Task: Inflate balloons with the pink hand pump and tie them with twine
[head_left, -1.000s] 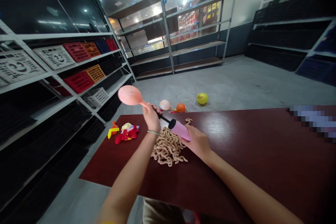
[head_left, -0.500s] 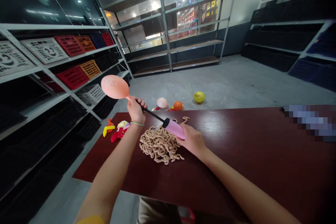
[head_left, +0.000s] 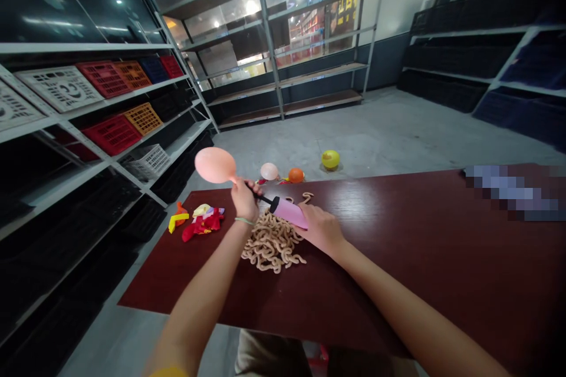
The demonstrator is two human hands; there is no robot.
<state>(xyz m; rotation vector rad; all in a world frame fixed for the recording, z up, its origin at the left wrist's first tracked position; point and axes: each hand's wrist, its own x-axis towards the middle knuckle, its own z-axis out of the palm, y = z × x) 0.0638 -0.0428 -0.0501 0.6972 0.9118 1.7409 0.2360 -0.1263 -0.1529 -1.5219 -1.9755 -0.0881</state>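
Observation:
My left hand (head_left: 245, 200) pinches the neck of an inflated peach-coloured balloon (head_left: 215, 165) where it meets the black end of a balloon pump. The pump's pink barrel (head_left: 289, 214) is wrapped by my right hand (head_left: 321, 228); a short stretch of black rod shows between the two hands. Fingers hide the joint between balloon and pump. Below the pump lies a heap of beige, worm-like curled pieces (head_left: 272, 247) on the dark red table (head_left: 380, 271). Left of my left hand are several limp balloons (head_left: 203, 224), in red, white, yellow and orange.
Beyond the table's far edge, a yellow balloon (head_left: 330, 159), an orange balloon (head_left: 296, 175) and a pale pink balloon (head_left: 269, 171) rest on the floor. A blurred-out item (head_left: 513, 188) lies at the table's right. Shelves with crates (head_left: 104, 78) line the left side.
My left hand has moved right and slightly down with the balloon, closer to my right hand. Less of the pump's black rod shows. The view has shifted slightly.

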